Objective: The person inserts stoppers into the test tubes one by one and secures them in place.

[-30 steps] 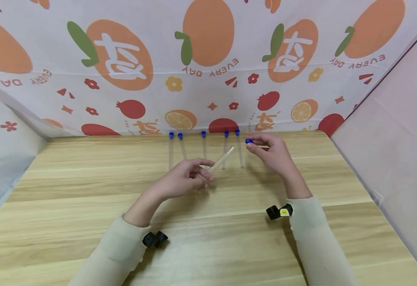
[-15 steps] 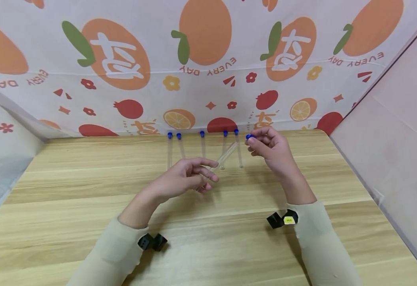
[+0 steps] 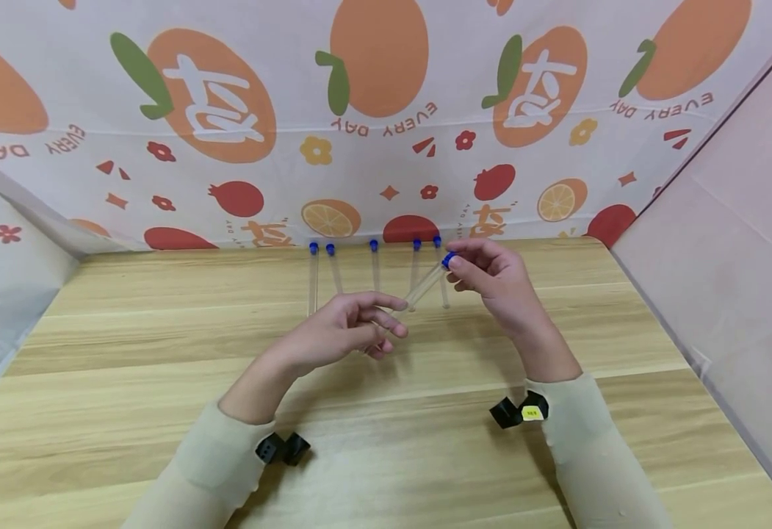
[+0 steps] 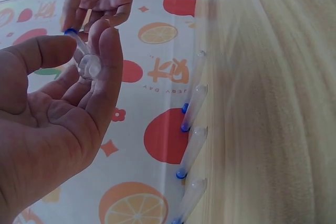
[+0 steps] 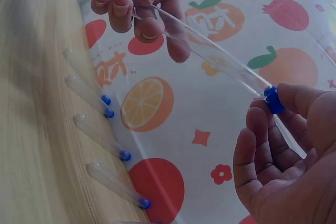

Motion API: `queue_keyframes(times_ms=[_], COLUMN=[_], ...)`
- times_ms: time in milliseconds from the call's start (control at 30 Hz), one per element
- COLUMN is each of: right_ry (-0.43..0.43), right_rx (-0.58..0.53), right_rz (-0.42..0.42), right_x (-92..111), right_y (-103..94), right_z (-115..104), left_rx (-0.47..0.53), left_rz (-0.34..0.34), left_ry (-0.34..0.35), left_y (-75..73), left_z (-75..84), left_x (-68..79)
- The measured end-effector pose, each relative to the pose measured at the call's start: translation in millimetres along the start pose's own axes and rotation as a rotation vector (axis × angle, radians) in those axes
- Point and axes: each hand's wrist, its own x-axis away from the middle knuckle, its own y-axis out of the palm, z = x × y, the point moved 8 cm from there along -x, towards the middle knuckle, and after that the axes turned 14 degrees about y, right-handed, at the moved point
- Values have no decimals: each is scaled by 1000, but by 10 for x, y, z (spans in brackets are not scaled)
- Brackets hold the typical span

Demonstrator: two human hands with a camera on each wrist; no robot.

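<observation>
My left hand holds a clear test tube between thumb and fingers, slanting up to the right above the table. The tube's rounded end shows between those fingers in the left wrist view. A blue cap is at the tube's upper end, pinched by the thumb and fingertips of my right hand. In the right wrist view the cap meets the tube's mouth; how far it is seated cannot be told. Behind the hands, several capped tubes lie on the table, blue caps toward the back.
The wooden table ends at a fruit-printed cloth hanging upright just behind the lying tubes. Pale cloth walls flank the table on both sides. A black camera mount sits on each sleeve cuff.
My right hand has moved left with the blue cap, from apart from the tube to its open end. The left hand has shifted slightly right, still holding the tube.
</observation>
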Motion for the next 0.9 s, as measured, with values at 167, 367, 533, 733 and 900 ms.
queue_keyframes(times_ms=[167,367,533,733,900], right_ry=[-4,-2,-8,-3,11], right_rx=[2,-16,-71,-152,-232], right_rz=[-12,-30,-75,-34,22], right_x=[-5,-15,-23,-27,-27], right_y=[36,66,120,110,91], right_z=[4,21,24,35,64], left_rx=[8,9,-14,17,65], left_rz=[9,17,14,11,18], left_ry=[-9,-22,-37,-30,-27], left_y=[1,9,5,21,66], left_z=[-24,-45,-49,-30,-25], left_x=[0,-7,-4,-11,-24])
